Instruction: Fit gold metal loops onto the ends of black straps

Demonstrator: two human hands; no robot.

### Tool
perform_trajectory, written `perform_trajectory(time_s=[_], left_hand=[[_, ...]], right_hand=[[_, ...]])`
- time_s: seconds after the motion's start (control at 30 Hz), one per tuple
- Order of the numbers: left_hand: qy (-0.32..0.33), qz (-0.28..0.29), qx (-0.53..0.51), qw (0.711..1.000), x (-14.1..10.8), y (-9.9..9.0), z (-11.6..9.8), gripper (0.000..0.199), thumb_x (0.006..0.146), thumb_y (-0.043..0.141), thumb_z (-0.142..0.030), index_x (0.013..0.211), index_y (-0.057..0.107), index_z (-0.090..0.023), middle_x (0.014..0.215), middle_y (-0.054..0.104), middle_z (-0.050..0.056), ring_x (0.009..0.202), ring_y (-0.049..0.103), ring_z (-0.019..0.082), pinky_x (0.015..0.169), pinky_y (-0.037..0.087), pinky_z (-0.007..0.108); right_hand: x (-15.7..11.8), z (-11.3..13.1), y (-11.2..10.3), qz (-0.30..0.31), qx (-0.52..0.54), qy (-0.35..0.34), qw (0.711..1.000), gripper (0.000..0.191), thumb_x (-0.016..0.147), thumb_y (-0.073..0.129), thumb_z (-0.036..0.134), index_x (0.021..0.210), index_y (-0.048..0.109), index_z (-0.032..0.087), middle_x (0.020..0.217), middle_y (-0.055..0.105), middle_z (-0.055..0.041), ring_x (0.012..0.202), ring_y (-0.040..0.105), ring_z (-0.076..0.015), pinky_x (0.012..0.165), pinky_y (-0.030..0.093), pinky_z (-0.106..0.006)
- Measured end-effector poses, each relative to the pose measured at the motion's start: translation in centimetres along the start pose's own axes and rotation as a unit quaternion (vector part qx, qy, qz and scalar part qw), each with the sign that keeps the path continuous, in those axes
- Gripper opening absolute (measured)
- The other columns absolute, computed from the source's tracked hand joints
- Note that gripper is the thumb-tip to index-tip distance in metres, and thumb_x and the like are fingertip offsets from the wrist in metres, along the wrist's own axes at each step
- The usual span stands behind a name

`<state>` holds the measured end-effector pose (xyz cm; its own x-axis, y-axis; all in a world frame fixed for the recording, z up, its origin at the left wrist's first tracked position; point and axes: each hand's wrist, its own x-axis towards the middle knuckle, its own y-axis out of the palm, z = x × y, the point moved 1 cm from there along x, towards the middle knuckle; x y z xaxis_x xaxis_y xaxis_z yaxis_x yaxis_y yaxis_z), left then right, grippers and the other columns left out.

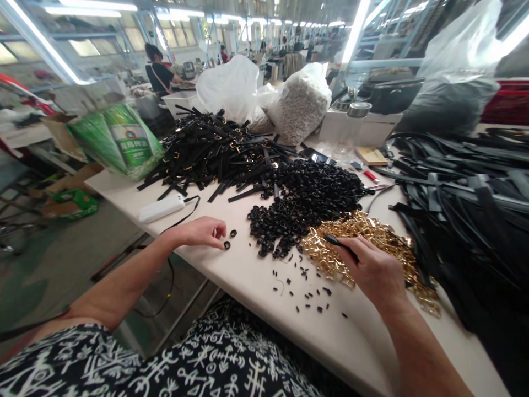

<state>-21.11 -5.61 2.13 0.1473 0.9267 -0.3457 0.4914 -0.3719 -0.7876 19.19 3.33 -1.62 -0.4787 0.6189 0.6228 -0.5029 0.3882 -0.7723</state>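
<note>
On the white table my left hand [205, 231] is held low, its thumb and curled fingers apart and nothing visible between them. A small black ring [227, 245] lies right by the fingertips, and another black ring [233, 233] sits just beyond it. My right hand [374, 267] is closed on a slim black strip [336, 243], whose rounded end points left; whether it is a strap or a tool handle I cannot tell. Beneath that hand spreads a heap of gold buckles [330, 253]. Beside it is a large pile of black rings [314, 190].
Black straps with gold buckles [206, 149] are heaped at the back left. Long black strips [450, 193] cover the right side. Small black bits [308, 286] are scattered in front. A white power strip [162, 208], a green pack [124, 140] and a filled plastic bag [303, 102] stand around.
</note>
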Motion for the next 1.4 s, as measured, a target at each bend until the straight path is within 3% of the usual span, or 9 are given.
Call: perform_trajectory(time_s=[0.13, 0.27, 0.47, 0.7, 0.83, 0.97, 1.13, 1.3, 1.4], left_hand=[[0.063, -0.087, 0.028, 0.994, 0.1, 0.9, 0.5, 0.021, 0.081, 0.058, -0.026, 0.099, 0.069, -0.021, 0.088, 0.065, 0.002, 0.072, 0.059, 0.012, 0.069, 0.042, 0.021], [0.149, -0.100, 0.091, 0.980, 1.4, 1.4, 0.7, 0.024, 0.081, 0.054, -0.015, 0.099, 0.070, -0.021, 0.097, 0.064, 0.004, 0.077, 0.059, 0.012, 0.073, 0.042, 0.023], [0.114, -0.158, 0.065, 0.979, 1.0, 1.2, 1.2, 0.015, 0.083, 0.059, -0.022, 0.094, 0.068, -0.017, 0.083, 0.062, 0.001, 0.068, 0.057, 0.011, 0.067, 0.043, 0.022], [0.154, -0.111, 0.147, 0.971, 2.1, 1.6, 0.4, 0.021, 0.082, 0.060, -0.018, 0.099, 0.071, -0.021, 0.092, 0.064, 0.004, 0.076, 0.060, 0.013, 0.072, 0.043, 0.022], [0.178, -0.116, 0.206, 0.955, 2.7, 1.8, -0.2, 0.038, 0.082, 0.056, -0.012, 0.116, 0.065, -0.025, 0.104, 0.065, 0.005, 0.079, 0.061, 0.014, 0.072, 0.044, 0.022], [0.223, -0.102, 0.228, 0.942, 2.8, 2.3, -0.5, 0.032, 0.086, 0.048, -0.010, 0.102, 0.070, -0.025, 0.103, 0.067, 0.005, 0.083, 0.061, 0.015, 0.074, 0.043, 0.023], [0.151, -0.099, 0.118, 0.976, 2.0, 1.3, -0.6, 0.019, 0.079, 0.051, -0.014, 0.089, 0.068, -0.017, 0.083, 0.066, 0.005, 0.075, 0.059, 0.015, 0.071, 0.043, 0.023], [0.050, 0.101, -0.059, 0.992, 0.0, 0.5, -0.5, 0.020, 0.069, 0.055, -0.016, 0.085, 0.067, -0.017, 0.075, 0.066, 0.000, 0.068, 0.057, 0.015, 0.061, 0.041, 0.021], [0.054, 0.098, -0.101, 0.989, 0.2, 1.2, -0.7, 0.019, 0.069, 0.059, -0.019, 0.085, 0.068, -0.017, 0.078, 0.067, 0.000, 0.072, 0.058, 0.015, 0.064, 0.041, 0.022]], right_hand=[[0.2, 0.3, -0.2, -0.003, 0.005, -0.004, 1.000, 0.031, 0.096, 0.049, 0.041, 0.089, 0.071, 0.020, 0.081, 0.073, -0.0020, 0.058, 0.063, -0.0115, 0.051, 0.036, -0.024], [0.2, 0.3, -0.2, 0.002, 0.006, -0.011, 1.000, 0.031, 0.095, 0.051, 0.042, 0.089, 0.071, 0.019, 0.079, 0.072, -0.0012, 0.056, 0.061, -0.0108, 0.049, 0.035, -0.023], [0.1, 0.1, -0.1, -0.007, 0.011, -0.009, 1.000, 0.030, 0.095, 0.051, 0.043, 0.090, 0.069, 0.019, 0.080, 0.072, -0.0010, 0.060, 0.064, -0.0114, 0.051, 0.036, -0.023], [-0.1, 0.1, 0.3, 0.012, 0.023, -0.017, 1.000, 0.028, 0.096, 0.050, 0.040, 0.091, 0.069, 0.020, 0.079, 0.071, 0.0000, 0.056, 0.063, -0.0110, 0.051, 0.037, -0.023], [-0.1, 0.0, 0.1, 0.012, 0.025, -0.008, 1.000, 0.028, 0.096, 0.049, 0.039, 0.091, 0.069, 0.020, 0.079, 0.071, -0.0002, 0.056, 0.063, -0.0111, 0.051, 0.037, -0.023], [-0.1, 0.2, 0.0, 0.031, 0.039, -0.003, 0.999, 0.028, 0.097, 0.047, 0.039, 0.091, 0.068, 0.021, 0.078, 0.070, -0.0003, 0.055, 0.062, -0.0110, 0.050, 0.036, -0.024], [-0.1, 0.0, 0.0, 0.030, 0.049, -0.002, 0.998, 0.030, 0.097, 0.046, 0.041, 0.092, 0.067, 0.021, 0.078, 0.069, -0.0003, 0.056, 0.062, -0.0115, 0.051, 0.037, -0.024], [-0.3, 0.0, 0.0, 0.031, 0.052, 0.007, 0.998, 0.029, 0.097, 0.047, 0.040, 0.093, 0.068, 0.021, 0.079, 0.070, -0.0011, 0.058, 0.063, -0.0116, 0.051, 0.037, -0.023], [-0.2, 0.2, -0.2, 0.029, 0.054, 0.004, 0.998, 0.029, 0.097, 0.047, 0.040, 0.091, 0.068, 0.021, 0.078, 0.069, -0.0013, 0.057, 0.063, -0.0116, 0.051, 0.037, -0.023]])
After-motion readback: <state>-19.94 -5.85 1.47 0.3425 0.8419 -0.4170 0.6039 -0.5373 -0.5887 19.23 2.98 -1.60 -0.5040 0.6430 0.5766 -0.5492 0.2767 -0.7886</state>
